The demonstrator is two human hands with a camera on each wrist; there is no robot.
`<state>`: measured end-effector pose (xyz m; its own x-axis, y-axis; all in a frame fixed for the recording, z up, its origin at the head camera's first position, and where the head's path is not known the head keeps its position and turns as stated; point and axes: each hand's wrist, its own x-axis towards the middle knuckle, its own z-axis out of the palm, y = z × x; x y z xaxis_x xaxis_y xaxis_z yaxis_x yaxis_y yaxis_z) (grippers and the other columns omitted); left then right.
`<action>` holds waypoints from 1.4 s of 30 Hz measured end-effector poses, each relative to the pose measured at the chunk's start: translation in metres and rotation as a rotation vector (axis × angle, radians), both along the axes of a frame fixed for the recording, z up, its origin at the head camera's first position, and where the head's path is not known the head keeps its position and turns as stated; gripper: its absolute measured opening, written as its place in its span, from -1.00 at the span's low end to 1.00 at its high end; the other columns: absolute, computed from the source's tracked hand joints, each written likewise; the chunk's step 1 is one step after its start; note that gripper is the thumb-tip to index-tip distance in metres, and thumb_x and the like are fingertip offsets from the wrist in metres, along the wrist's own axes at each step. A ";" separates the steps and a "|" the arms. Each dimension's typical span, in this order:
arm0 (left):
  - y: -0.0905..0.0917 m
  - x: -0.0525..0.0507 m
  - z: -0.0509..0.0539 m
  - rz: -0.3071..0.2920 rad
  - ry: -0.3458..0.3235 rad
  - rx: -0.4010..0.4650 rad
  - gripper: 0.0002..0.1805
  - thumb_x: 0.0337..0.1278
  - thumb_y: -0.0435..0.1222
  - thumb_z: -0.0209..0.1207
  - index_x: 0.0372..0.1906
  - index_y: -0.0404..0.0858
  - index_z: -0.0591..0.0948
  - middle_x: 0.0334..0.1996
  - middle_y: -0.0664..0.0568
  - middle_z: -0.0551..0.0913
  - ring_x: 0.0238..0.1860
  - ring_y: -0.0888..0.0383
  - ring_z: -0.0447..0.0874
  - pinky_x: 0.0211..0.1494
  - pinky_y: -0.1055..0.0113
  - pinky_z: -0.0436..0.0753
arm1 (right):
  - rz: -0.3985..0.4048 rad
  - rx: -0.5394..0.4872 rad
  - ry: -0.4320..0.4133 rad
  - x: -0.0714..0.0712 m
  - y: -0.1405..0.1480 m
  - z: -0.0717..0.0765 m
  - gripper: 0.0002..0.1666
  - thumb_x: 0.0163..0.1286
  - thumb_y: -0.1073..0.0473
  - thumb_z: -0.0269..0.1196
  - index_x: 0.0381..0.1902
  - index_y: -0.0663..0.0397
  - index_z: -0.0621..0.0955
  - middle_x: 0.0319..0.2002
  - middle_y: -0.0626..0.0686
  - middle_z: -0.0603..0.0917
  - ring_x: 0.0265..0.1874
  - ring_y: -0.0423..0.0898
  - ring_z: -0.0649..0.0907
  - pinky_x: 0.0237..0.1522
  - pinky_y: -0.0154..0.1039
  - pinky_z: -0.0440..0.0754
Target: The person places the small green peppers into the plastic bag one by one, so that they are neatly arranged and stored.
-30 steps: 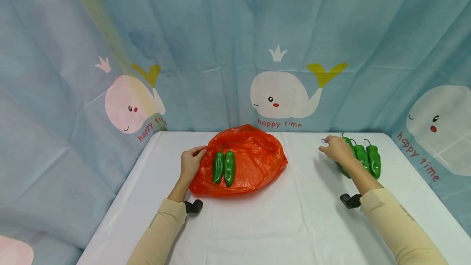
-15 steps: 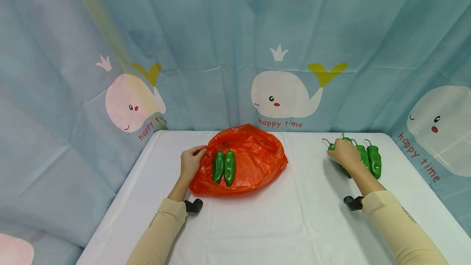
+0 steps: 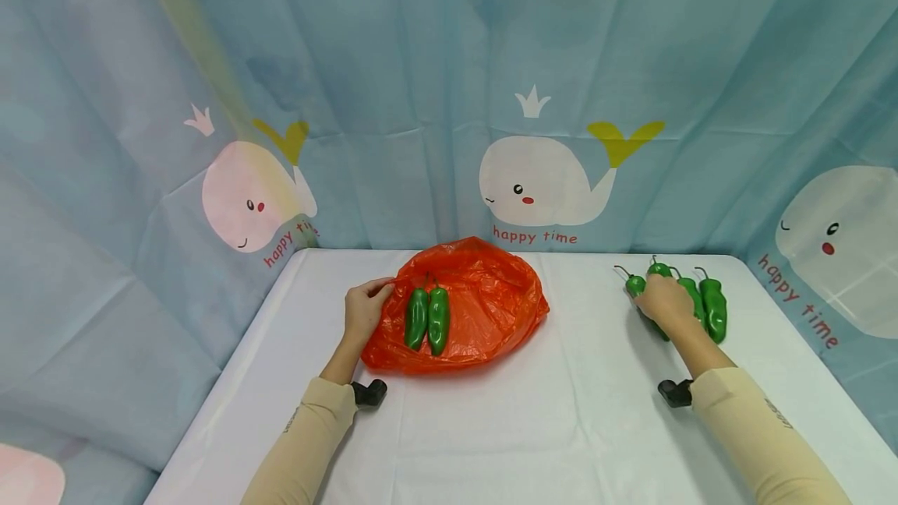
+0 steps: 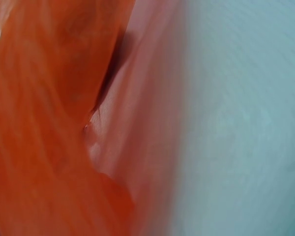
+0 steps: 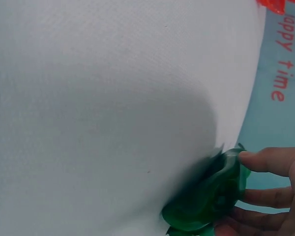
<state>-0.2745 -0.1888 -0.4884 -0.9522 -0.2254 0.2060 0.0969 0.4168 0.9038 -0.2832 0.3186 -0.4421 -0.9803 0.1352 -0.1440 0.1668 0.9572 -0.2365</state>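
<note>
A red plastic bag (image 3: 491, 318) lies spread on the table, its rim turned outward. My left hand (image 3: 362, 312) pinches the bag's left rim between thumb and fingers; up close in the left wrist view, the film hides most of that hand. Two green chili peppers (image 3: 438, 322) rest side by side on the bag's left half. Over at the right, my right hand (image 3: 663, 301) holds the leftmost green chili pepper (image 3: 634, 285) of a row. The right wrist view has the thumb on one side of this pepper (image 5: 209, 199) and fingers on the other. The hand partly covers its neighbours.
More green chili peppers (image 3: 714, 310) lie close together beside my right hand, stems pointing away. A white cloth covers the table (image 3: 505, 435). Behind it hangs a blue curtain (image 3: 393, 100) printed with whales. A black wrist mount (image 3: 676, 393) sticks out from each sleeve.
My right hand has come from above the leftmost pepper's stem down and rightward onto its body, fingers closing on it. The left hand and the bag have stayed still.
</note>
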 end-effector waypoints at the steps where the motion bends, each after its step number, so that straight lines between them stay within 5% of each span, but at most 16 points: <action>1: 0.000 0.000 0.000 0.000 0.001 0.001 -0.72 0.30 -0.24 0.20 -0.04 -0.32 0.72 -0.06 -0.21 0.74 0.02 -0.06 0.67 0.15 0.05 0.62 | -0.001 0.000 -0.001 0.000 0.000 0.000 -0.40 0.32 0.14 0.22 0.08 0.61 0.45 -0.03 0.56 0.55 -0.09 0.43 0.59 -0.21 0.19 0.60; 13: 0.000 0.001 0.001 -0.002 0.011 0.000 -0.73 0.29 -0.25 0.20 -0.05 -0.33 0.72 -0.08 -0.21 0.74 0.01 -0.08 0.68 0.15 0.04 0.62 | 0.008 0.012 0.012 -0.001 0.002 -0.004 -0.51 0.29 0.17 0.24 -0.09 0.60 0.53 -0.18 0.51 0.62 -0.28 0.31 0.65 -0.32 0.10 0.61; 42: 0.000 0.000 0.001 0.005 -0.010 0.011 -0.73 0.29 -0.24 0.20 -0.05 -0.32 0.73 -0.08 -0.21 0.74 0.00 -0.06 0.68 0.14 0.05 0.62 | -0.013 -0.034 0.005 0.002 0.001 -0.004 -0.47 0.25 0.14 0.30 -0.10 0.60 0.53 -0.27 0.44 0.63 -0.46 0.12 0.58 -0.51 -0.12 0.53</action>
<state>-0.2741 -0.1891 -0.4876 -0.9530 -0.2326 0.1943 0.0861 0.4070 0.9093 -0.2813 0.3200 -0.4456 -0.9792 0.1431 -0.1435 0.1778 0.9464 -0.2697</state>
